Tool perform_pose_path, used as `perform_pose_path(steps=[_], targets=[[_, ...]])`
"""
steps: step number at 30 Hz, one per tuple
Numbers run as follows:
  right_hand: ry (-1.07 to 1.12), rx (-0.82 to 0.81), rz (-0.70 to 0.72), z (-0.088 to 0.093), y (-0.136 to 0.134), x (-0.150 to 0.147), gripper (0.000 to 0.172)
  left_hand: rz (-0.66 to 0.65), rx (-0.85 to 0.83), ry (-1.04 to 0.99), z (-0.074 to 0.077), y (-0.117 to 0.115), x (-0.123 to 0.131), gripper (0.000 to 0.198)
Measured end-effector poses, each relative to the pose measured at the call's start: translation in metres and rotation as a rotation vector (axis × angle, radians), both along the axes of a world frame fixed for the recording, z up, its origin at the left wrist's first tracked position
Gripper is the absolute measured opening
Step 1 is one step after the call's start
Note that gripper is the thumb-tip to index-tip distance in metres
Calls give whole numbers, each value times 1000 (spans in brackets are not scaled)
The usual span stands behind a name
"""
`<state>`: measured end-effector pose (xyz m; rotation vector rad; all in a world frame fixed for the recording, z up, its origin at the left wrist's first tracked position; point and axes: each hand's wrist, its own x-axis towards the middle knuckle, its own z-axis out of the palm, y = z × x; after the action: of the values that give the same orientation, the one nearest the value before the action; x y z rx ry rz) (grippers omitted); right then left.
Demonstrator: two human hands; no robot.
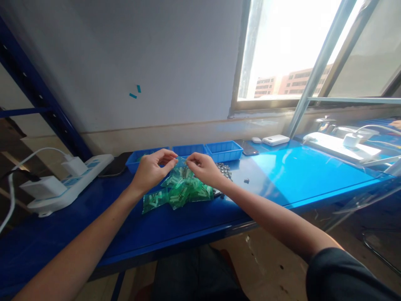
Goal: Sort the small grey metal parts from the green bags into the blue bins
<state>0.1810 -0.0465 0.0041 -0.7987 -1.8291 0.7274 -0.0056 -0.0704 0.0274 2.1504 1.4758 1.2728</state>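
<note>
Between my two hands hangs a small clear-green plastic bag [181, 164], pinched along its top edge. My left hand [156, 166] grips the left corner between thumb and fingers, and my right hand [203, 168] grips the right corner. Just below lies a pile of green plastic bags [191, 190] with small pale pieces inside. One more filled bag [155, 200] lies flat at the pile's left. Behind my right hand is a heap of small metal parts [224, 170], partly hidden by the hand and forearm.
Blue trays [224, 151] stand along the wall behind my hands. A white power strip [73, 184] with plugs sits at the left beside a dark phone [115, 165]. A single metal part [247, 181] lies right of the heap. A white power bank [275, 140] is near the window.
</note>
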Motion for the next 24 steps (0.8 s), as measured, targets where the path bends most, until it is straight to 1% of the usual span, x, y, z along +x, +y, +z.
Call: perform_pose_path(steps=[2, 6, 9, 12, 15, 20, 24], targets=[[-29, 34, -2, -1, -1, -1, 11, -4, -26, -3, -2, -5, 1, 37], [-35, 38, 6, 0, -3, -1, 12, -34, -64, -111, -2, -9, 3, 43], [-20, 23, 47, 0, -3, 0, 15, -78, -59, -154, -2, -10, 7, 39], [9, 16, 112, 0, -3, -1, 22, -131, -42, -167, -5, -11, 11, 33], [61, -38, 117, 1, -3, -3, 22, -165, -54, -180, -8, -10, 13, 32], [102, -154, 102, 3, -5, -5, 23, -176, -27, -142, -12, -9, 12, 29], [123, -194, 96, 3, -5, -6, 24, -152, 57, -29, -14, -11, 12, 25]])
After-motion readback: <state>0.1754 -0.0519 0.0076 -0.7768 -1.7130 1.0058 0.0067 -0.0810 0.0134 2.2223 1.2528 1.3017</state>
